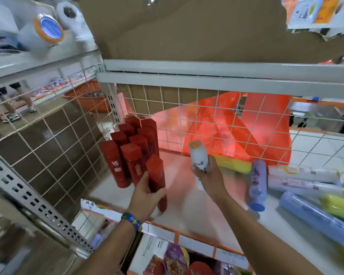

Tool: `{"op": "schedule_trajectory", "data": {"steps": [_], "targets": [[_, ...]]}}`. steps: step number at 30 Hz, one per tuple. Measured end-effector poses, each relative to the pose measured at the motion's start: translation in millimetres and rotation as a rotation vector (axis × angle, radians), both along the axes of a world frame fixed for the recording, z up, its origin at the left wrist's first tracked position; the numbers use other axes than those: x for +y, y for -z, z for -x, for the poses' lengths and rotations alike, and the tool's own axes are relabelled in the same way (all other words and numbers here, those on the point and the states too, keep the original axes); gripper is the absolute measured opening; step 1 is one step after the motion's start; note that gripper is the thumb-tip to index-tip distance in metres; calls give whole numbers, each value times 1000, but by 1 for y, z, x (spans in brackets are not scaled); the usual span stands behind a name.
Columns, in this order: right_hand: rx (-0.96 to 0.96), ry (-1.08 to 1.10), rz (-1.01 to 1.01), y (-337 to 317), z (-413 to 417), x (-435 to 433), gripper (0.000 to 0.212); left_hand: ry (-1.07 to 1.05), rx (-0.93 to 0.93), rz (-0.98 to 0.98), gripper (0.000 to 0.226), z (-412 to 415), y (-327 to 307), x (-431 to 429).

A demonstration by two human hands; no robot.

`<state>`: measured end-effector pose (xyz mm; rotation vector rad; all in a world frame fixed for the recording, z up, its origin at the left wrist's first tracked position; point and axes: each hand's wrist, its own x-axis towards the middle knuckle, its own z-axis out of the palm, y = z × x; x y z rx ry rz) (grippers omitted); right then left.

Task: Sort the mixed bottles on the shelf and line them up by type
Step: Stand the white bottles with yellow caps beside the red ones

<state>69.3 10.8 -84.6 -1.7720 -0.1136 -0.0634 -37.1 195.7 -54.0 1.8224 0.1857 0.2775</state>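
Fingers [147,192] of the left hand [145,197] wrap a red bottle [156,176], seemingly lifted off the white shelf [187,205]. At three o'clock the right hand [209,177] clasps a white Pantene bottle [198,155]. Standing red bottles [127,153] cluster at eleven o'clock; blue, white and yellow bottles [298,183] lie toppled at three.
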Motion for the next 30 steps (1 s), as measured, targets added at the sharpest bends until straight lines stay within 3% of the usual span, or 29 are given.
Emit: {"op": "schedule_trajectory", "data": {"steps": [5,10,17,21,24,26,30], "targets": [[16,109,-18,7,-4,4,29,22,-3,16,57,-1,0,11],[-8,204,21,17,-10,1,32,83,9,8,46,-6,-1,22],[54,256,101,26,-8,-3,54,98,-22,-43,47,-18,-2,25],[-88,442,230,31,20,-10,50,158,2,7,41,-27,-1,27],[-230,222,315,42,44,-11,41,202,-1,14,39,-33,0,29],[-188,6,344,49,52,-3,37,220,-19,6,39,-38,-1,28],[-79,-253,361,42,49,22,55,272,-33,35,40,-43,-6,28]]}}
